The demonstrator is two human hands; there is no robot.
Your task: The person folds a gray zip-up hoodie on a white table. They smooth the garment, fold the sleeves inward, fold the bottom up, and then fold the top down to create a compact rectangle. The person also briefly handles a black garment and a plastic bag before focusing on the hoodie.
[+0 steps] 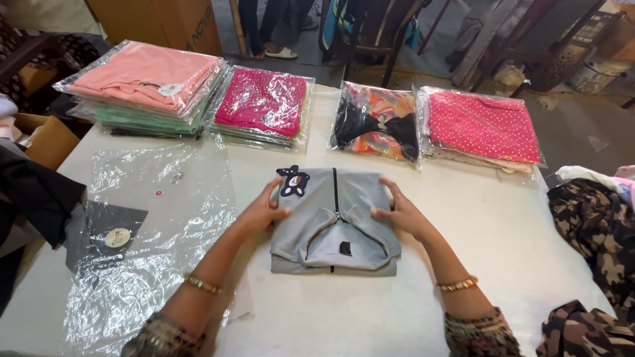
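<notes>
Partly, the camouflage cloth (595, 231) is running off the right edge. One folded grey hoodie (334, 221), with a dark zip and bear patch, is lying mid-worktop (503, 225). Left hand (261, 211) and right hand (400, 213) are pressing flat fingers on it. Four bagged stacks are sitting behind.

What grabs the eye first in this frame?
The folded grey zip-up garment at the table's centre, with the left hand and right hand pressed flat on its two sides. Behind it, a row of bagged garments: a pink stack far left, a dotted pink pack right.
</notes>
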